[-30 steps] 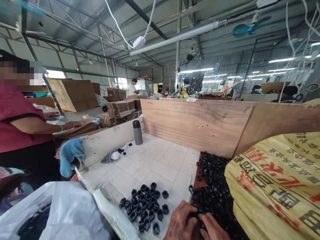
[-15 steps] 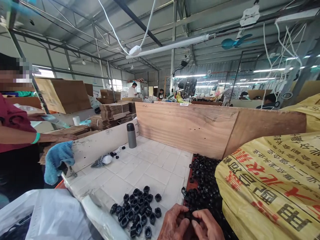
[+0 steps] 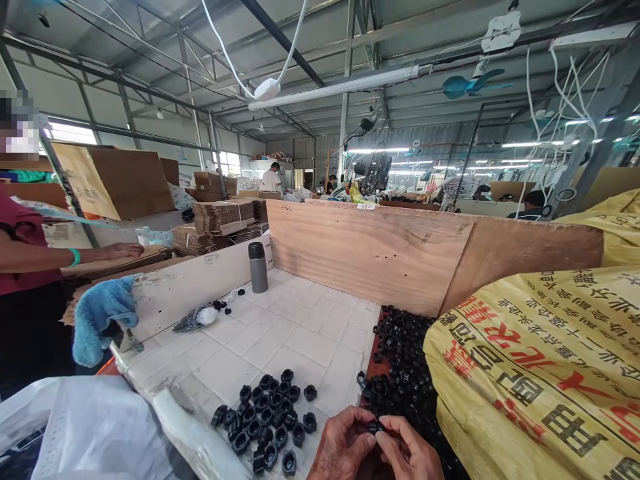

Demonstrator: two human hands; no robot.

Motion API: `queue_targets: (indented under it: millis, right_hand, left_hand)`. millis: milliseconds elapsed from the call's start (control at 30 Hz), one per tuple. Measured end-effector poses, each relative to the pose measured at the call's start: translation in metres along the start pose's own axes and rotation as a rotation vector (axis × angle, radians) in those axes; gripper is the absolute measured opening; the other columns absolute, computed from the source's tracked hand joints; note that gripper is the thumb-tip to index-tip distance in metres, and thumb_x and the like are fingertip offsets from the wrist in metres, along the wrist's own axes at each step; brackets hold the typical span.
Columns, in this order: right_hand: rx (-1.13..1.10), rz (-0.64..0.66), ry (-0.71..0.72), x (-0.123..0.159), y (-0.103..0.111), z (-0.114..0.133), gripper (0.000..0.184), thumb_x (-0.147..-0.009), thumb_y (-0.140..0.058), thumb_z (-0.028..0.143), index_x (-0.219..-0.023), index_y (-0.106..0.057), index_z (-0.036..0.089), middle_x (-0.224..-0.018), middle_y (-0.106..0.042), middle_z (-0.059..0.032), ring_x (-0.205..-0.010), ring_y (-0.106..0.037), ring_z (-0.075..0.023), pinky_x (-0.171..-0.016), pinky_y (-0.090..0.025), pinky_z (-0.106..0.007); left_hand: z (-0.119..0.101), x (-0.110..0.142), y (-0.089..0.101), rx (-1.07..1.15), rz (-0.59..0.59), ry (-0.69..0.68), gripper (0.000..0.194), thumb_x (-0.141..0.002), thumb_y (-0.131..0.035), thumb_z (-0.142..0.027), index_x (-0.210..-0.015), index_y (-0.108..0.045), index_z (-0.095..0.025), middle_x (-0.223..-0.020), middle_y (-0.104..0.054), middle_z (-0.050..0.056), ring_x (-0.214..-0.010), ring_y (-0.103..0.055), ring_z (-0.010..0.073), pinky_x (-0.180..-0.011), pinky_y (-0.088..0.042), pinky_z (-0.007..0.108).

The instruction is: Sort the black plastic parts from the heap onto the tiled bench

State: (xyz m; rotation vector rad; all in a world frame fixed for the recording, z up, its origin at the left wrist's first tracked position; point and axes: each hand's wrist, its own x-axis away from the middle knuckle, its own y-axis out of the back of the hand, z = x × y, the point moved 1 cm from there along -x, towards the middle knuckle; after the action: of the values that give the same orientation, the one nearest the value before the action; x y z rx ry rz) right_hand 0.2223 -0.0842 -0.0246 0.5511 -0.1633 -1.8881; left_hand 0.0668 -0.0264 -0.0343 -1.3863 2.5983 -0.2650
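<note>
Our two bare hands, the left hand (image 3: 341,445) and the right hand (image 3: 409,452), are both half-closed and pinch one small black plastic ring-shaped part (image 3: 374,427) between their fingertips. Just below them lies a large loose heap of similar black parts (image 3: 405,353), too many to count, on a reddish board (image 3: 376,367). Beside it, a white tiled worktop (image 3: 305,340) carries a smaller pile of a few dozen black parts (image 3: 265,417). Nearby we count one grey flask (image 3: 258,268), one yellow woven sack (image 3: 530,373) and one white plastic bag (image 3: 95,427).
</note>
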Motion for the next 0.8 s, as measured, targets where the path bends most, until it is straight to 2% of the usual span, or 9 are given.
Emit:
queue_targets:
  millis: [167,367,467,600,667,800]
  right_hand:
    - [0.053,0.037,0.047,0.001,-0.004,0.001,0.043,-0.087,-0.058,0.064,-0.089,-0.075,0.024,-0.069,-0.073,-0.0036,-0.046,-0.064,-0.0155,-0.048,-0.054,-0.019]
    - [0.029,-0.029,0.055,0.005,-0.008,-0.001,0.041,-0.09,-0.056,0.061,-0.085,-0.071,0.023,-0.068,-0.07,-0.0015,-0.055,-0.066,-0.0158,-0.054,-0.055,-0.018]
    - [0.073,0.016,0.188,0.002,-0.005,0.002,0.031,-0.092,-0.059,0.051,-0.085,-0.07,0.023,-0.077,-0.071,-0.003,-0.069,-0.07,-0.017,-0.065,-0.057,-0.018]
    - [0.105,-0.012,0.367,-0.002,0.0,0.011,0.024,-0.095,-0.058,0.042,-0.087,-0.071,0.024,-0.088,-0.072,-0.005,-0.082,-0.072,-0.0176,-0.076,-0.058,-0.019]
    - [0.112,-0.025,0.356,-0.002,0.001,0.016,0.023,-0.094,-0.059,0.042,-0.088,-0.072,0.024,-0.089,-0.072,-0.0051,-0.082,-0.072,-0.0179,-0.076,-0.058,-0.019]
    - [0.104,-0.024,0.192,0.002,0.0,0.02,0.03,-0.094,-0.057,0.048,-0.087,-0.072,0.023,-0.086,-0.073,-0.0056,-0.078,-0.072,-0.0189,-0.072,-0.059,-0.02]
  left_hand:
    - [0.0,0.002,0.003,-0.072,-0.013,-0.036,0.046,-0.074,-0.076,-0.056,-0.1,-0.07,-0.018,-0.089,-0.073,0.007,-0.083,-0.067,0.0222,-0.078,-0.052,0.032]
    - [-0.009,0.004,-0.001,0.001,-0.009,0.021,0.044,-0.074,-0.077,-0.053,-0.099,-0.07,-0.018,-0.086,-0.072,0.005,-0.079,-0.066,0.0205,-0.076,-0.05,0.031]
    - [-0.008,0.003,-0.002,0.094,0.0,0.061,0.044,-0.071,-0.081,-0.05,-0.097,-0.069,-0.017,-0.083,-0.071,0.004,-0.075,-0.065,0.0182,-0.074,-0.049,0.029]
    - [-0.002,0.001,-0.002,0.203,0.009,0.093,0.046,-0.067,-0.084,-0.049,-0.093,-0.068,-0.015,-0.075,-0.069,0.003,-0.065,-0.062,0.0142,-0.07,-0.047,0.028]
    - [-0.003,0.002,-0.002,0.199,0.0,0.077,0.046,-0.068,-0.084,-0.051,-0.093,-0.069,-0.015,-0.076,-0.069,0.003,-0.067,-0.062,0.0147,-0.07,-0.047,0.028]
    - [-0.011,0.007,-0.004,0.071,0.016,0.04,0.044,-0.074,-0.078,-0.052,-0.099,-0.07,-0.018,-0.083,-0.071,0.005,-0.076,-0.065,0.0188,-0.073,-0.049,0.03]
